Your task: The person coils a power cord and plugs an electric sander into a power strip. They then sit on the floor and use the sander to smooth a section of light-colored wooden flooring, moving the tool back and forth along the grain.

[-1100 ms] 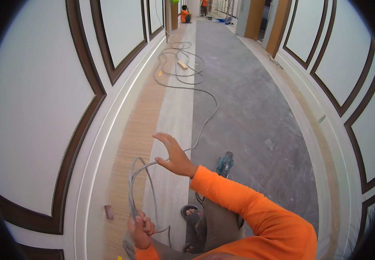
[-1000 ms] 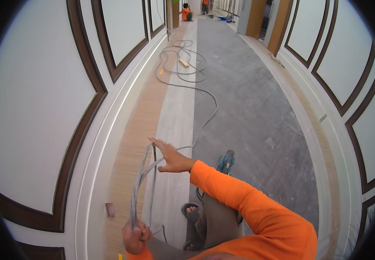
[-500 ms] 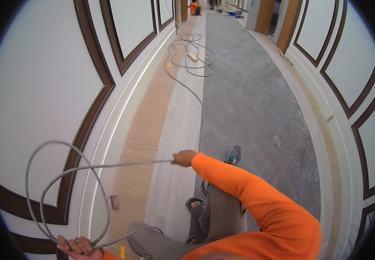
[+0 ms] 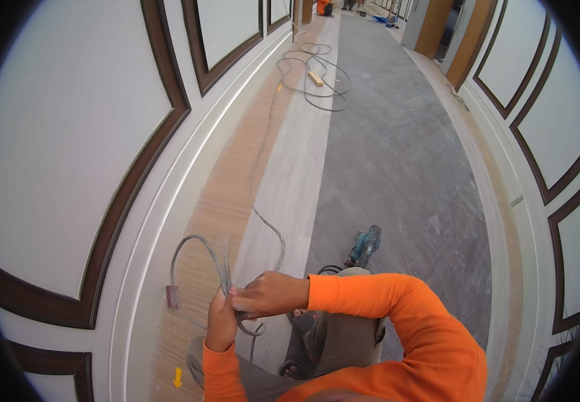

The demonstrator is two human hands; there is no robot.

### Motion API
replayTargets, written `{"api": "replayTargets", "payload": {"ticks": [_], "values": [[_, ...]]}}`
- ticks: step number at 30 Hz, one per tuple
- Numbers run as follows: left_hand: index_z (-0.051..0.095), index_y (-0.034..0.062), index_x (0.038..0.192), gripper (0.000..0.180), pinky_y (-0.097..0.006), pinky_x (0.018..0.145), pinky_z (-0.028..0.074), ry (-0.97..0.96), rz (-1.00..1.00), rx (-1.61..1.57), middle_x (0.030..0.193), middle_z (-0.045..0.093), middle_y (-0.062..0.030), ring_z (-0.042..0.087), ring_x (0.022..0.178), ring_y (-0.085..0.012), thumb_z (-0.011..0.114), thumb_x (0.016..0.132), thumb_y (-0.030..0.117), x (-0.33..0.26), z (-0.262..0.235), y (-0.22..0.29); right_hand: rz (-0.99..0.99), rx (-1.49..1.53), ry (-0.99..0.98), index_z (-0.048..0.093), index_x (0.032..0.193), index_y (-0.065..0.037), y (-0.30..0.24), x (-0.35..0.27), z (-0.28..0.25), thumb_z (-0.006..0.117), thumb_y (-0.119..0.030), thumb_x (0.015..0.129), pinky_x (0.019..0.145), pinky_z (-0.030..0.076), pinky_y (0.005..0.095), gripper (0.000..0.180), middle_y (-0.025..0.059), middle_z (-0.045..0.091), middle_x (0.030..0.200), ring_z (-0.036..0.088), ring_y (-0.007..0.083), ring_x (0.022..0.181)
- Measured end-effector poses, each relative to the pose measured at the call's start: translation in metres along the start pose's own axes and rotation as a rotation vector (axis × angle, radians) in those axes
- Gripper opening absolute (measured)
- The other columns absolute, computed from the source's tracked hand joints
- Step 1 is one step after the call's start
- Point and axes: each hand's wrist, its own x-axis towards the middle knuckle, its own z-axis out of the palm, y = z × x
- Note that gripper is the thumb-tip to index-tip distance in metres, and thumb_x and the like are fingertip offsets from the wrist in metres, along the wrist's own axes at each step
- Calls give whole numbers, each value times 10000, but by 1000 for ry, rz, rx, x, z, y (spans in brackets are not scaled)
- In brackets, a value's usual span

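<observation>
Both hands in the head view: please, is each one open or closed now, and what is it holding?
Left hand: closed, holding looped, thin grey cable.
Right hand: closed on the same cable, against the left hand.

My right hand point(image 4: 273, 295) covers part of my left hand point(image 4: 221, 327) and of the grey cable point(image 4: 223, 271) I hold, whose strands blur just above. My knee point(image 4: 355, 273) hides some dark cord point(image 4: 330, 269). The top edge cuts off 2 distant people point(image 4: 325, 9).
</observation>
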Motion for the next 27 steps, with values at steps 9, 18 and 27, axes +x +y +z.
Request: {"api": "replayTargets", "payload": {"ticks": [9, 18, 27], "values": [[611, 8, 1130, 353, -225, 486, 371, -350, -288, 107, 596, 496, 5, 510, 540, -69, 578, 1065, 354, -61, -82, 80, 317, -81, 354, 619, 837, -107, 91, -27, -21, 847, -391, 796, 607, 501, 433, 366, 101, 649, 723, 666, 331, 694], [468, 114, 955, 175, -288, 328, 354, -436, 806, -1038, 505, 415, 4, 363, 340, -83, 513, 1088, 220, -109, -109, 88, 721, -535, 29, 611, 978, -66, 234, -165, 5, 694, -309, 972, 837, 524, 508, 257, 140, 709, 840, 683, 393, 898], [580, 84, 1079, 494, -224, 434, 308, 306, 148, -202, 649, 396, 72, 357, 509, -34, 657, 1003, 566, -54, -46, 50, 208, -294, -659, 586, 1040, -76, 6, -53, 33, 717, -348, 952, 562, 543, 449, 314, 135, 701, 768, 708, 341, 683]]}}
